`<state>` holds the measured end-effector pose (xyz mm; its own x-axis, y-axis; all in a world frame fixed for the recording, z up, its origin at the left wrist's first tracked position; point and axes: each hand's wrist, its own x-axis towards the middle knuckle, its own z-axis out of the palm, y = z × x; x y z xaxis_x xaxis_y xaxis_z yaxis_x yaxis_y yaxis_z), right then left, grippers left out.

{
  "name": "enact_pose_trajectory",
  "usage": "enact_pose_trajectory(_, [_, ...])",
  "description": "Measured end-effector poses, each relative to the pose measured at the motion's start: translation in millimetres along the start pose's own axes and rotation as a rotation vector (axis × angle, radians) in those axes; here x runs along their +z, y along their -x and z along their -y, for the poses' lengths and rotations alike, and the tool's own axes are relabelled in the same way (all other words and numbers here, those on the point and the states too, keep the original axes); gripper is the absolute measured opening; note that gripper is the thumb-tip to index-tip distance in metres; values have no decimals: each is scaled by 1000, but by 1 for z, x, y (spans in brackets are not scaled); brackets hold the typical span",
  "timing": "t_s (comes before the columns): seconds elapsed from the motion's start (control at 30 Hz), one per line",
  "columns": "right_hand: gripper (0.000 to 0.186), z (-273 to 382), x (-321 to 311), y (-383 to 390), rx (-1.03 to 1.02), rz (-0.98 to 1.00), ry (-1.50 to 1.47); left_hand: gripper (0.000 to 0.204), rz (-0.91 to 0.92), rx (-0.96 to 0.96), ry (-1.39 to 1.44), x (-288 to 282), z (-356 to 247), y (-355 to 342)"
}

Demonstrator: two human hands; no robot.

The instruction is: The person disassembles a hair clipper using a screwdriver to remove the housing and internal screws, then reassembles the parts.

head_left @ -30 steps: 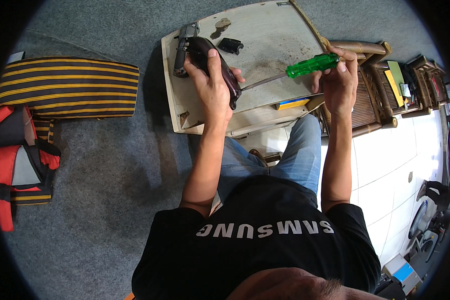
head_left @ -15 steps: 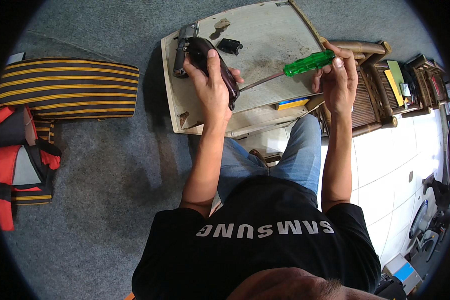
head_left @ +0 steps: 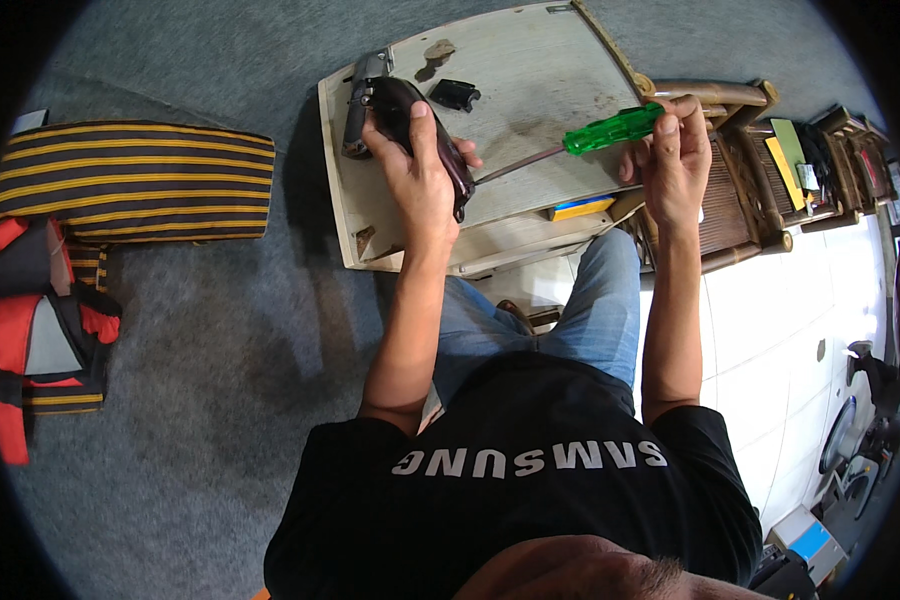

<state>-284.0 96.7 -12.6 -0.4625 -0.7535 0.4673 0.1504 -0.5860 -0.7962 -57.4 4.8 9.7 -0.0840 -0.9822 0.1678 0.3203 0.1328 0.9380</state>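
My left hand (head_left: 427, 190) is wrapped round a dark maroon, curved tool body (head_left: 402, 103), thumb on top and fingers underneath. A grey metal part (head_left: 373, 68) shows at its far left end; whether it is joined to the body I cannot tell. My right hand (head_left: 678, 165) grips the end of a screwdriver (head_left: 613, 129) with a clear green handle. Its long shaft points left, and the tip meets the near right edge of the dark body. A small black plastic piece (head_left: 456, 95) lies on the table just beyond my left hand.
The worn whitish table (head_left: 530, 60) has dark stains and a shelf holding a blue and yellow box (head_left: 582, 208). To the right stands brown bamboo furniture (head_left: 727, 205). A striped cushion (head_left: 135, 180) and red-and-black cloth (head_left: 10, 330) lie on the left.
The screwdriver handle and my right hand's fingers have shifted very slightly left. My left hand keeps its hold on the dark body, and the tip stays at its edge.
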Motion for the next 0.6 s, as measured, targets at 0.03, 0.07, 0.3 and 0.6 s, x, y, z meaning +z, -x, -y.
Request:
enact_pose_trajectory(0.03, [24,2,1,1,3,-21,12,48,7,0,8,2,3,0])
enact_pose_trajectory(0.07, [24,4,3,2,4,-44,26,51,11,-2,23,1,5,0])
enact_pose_trajectory(0.3, [25,4,12,-6,135,-110,269,59,-39,-40,5,2,0,2])
enact_pose_trajectory(0.6, [38,6,16,-11,200,-89,596,65,-9,-77,7,4,-5,4])
